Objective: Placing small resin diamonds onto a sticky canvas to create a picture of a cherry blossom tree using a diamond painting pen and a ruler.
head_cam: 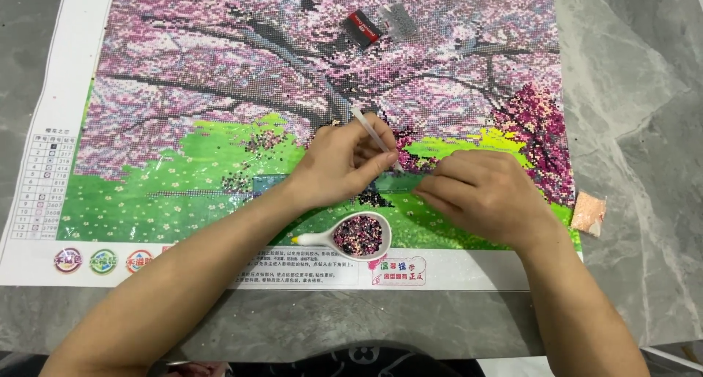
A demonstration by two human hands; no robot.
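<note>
A large diamond-painting canvas [220, 76] with pink blossom trees and green grass lies flat on the grey table. My left hand [344, 161] grips a thin white applicator pen [366, 124], its tip down on the canvas near the middle. My right hand [483, 194] rests on the canvas just right of the pen tip, fingers curled and pressing on the clear cover film; whether it pinches anything is unclear. A white spoon-shaped tray [337, 236] full of pink and dark beads sits just below my hands.
Two small bead packets, one dark with red [363, 27] and one grey [399, 18], lie on the canvas top. A small bag of peach beads [589, 213] sits at the canvas's right edge. The colour legend [45, 186] runs down the left white border.
</note>
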